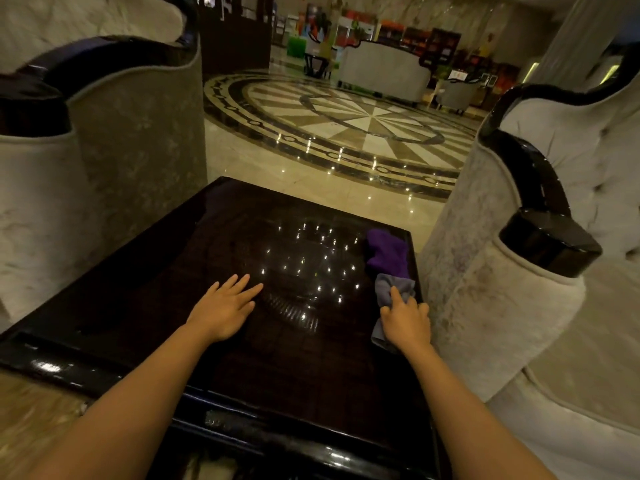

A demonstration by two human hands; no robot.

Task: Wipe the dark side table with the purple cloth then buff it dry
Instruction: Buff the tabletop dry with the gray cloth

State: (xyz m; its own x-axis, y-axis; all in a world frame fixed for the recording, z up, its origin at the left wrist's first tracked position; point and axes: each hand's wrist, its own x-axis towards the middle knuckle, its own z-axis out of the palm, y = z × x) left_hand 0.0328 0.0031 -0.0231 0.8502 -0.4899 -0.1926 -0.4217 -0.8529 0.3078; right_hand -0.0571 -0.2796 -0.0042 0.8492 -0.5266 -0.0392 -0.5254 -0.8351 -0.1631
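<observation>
The dark glossy side table [214, 258] fills the lower middle of the head view, its top reflecting ceiling lights. A bright purple cloth [386, 252] lies crumpled near the table's far right corner. Just in front of it lies a grey cloth [389, 289], and my right hand [405, 320] presses on it with fingers curled over it, close to the right edge. My left hand [223, 308] lies flat on the middle of the tabletop, fingers spread, holding nothing.
A pale upholstered armchair with dark glossy trim [104, 133] stands tight against the table's left side, another armchair [519, 237] against its right. Beyond the far edge lies polished marble floor [346, 126] with a round inlay, and more seats stand far back.
</observation>
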